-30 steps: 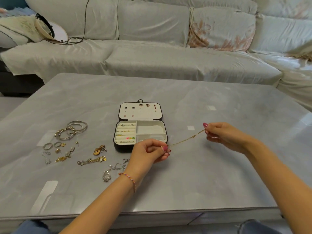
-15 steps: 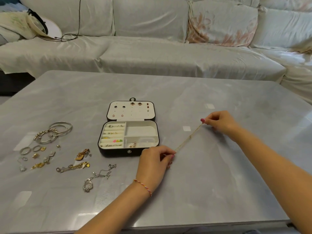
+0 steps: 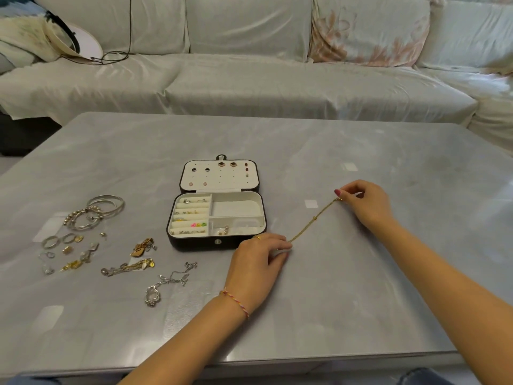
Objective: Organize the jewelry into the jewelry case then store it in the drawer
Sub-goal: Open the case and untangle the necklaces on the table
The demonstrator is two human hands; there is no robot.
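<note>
Loose jewelry (image 3: 91, 240) lies left of the open jewelry case (image 3: 216, 218); a chain (image 3: 313, 220) lies right.

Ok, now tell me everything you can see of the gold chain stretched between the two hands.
The gold chain is thin, fine-linked and metallic-looking, with a small charm or knot near its middle. It is pulled straight on a diagonal, low over the grey table, right of the open jewelry case. The left hand pinches its near end, and the right hand pinches its far end. Whether it touches the tabletop cannot be told.
</note>
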